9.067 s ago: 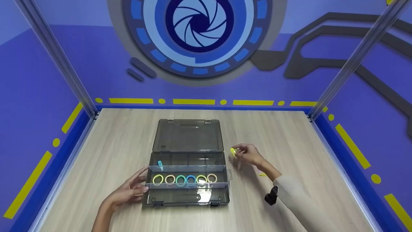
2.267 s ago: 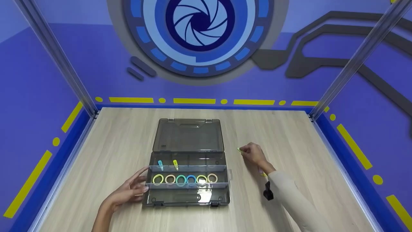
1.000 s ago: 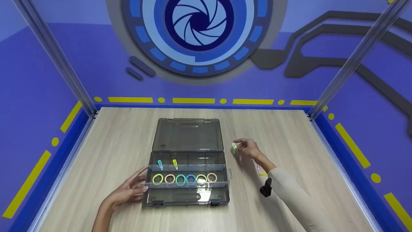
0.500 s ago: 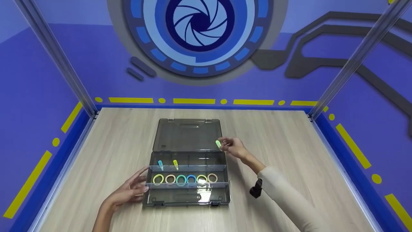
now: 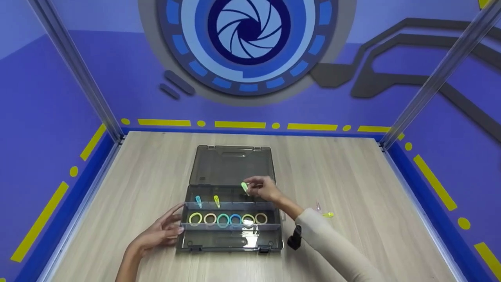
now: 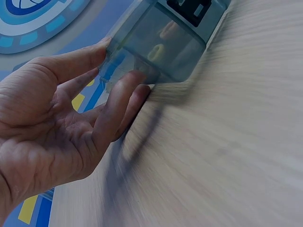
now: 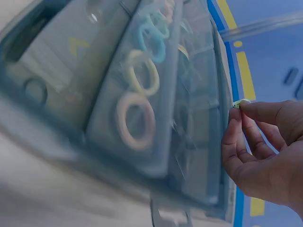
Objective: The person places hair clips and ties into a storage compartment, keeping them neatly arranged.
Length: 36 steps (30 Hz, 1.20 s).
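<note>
A translucent grey storage box [image 5: 231, 166] lies with its lid folded back on the table. My right hand [image 5: 265, 188] pinches a light green hair clip [image 5: 245, 187] between thumb and fingers, above the right part of the box's rear compartment. In the right wrist view the clip [image 7: 240, 103] pokes out at the fingertips. A blue hair clip [image 5: 198, 201] and a yellow hair clip [image 5: 217, 201] stand in that rear compartment, towards the left. My left hand [image 5: 158, 232] rests its extended fingers and thumb against the box's left side, also visible in the left wrist view.
Several coloured hair ties [image 5: 223, 220] sit in a row in the middle compartment. The front compartment [image 5: 219, 238] holds only reflections. Right of the box, a yellow clip [image 5: 328, 214] and a pinkish clip [image 5: 318, 206] lie on the wooden table [image 5: 360, 176].
The yellow clip held earliest now stands in the rear compartment. My right hand has since picked up the light green clip and carried it left over the box. My left hand keeps its place.
</note>
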Each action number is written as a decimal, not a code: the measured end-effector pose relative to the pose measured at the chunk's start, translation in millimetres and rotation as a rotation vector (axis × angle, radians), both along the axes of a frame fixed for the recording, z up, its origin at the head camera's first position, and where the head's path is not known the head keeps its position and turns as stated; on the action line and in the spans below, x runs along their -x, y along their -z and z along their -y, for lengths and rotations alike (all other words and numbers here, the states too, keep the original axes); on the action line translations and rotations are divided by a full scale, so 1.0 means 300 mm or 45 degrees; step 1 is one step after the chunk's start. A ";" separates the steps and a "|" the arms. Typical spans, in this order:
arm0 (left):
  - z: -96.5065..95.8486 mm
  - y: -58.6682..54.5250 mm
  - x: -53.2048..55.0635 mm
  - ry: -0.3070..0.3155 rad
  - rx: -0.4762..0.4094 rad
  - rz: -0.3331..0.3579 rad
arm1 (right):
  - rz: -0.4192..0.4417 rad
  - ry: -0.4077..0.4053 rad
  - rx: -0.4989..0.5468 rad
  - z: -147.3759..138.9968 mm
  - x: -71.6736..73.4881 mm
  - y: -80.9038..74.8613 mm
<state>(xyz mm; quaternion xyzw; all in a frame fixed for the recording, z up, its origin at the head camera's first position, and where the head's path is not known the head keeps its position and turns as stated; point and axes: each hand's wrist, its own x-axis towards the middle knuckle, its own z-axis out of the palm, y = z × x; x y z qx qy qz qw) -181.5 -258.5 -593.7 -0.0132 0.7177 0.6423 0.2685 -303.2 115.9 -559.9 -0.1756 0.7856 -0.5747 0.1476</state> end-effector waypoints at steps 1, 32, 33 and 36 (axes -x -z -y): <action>0.000 0.000 0.000 0.000 -0.001 0.000 | -0.010 -0.005 -0.011 0.012 -0.003 0.004; -0.001 -0.003 0.003 -0.005 -0.041 0.017 | -0.303 0.115 -0.507 0.191 -0.029 0.067; 0.000 -0.003 0.003 -0.003 -0.041 0.015 | -0.301 0.123 -0.511 0.193 -0.029 0.068; 0.001 -0.002 0.003 -0.002 -0.040 0.013 | -0.286 0.129 -0.506 0.199 -0.030 0.070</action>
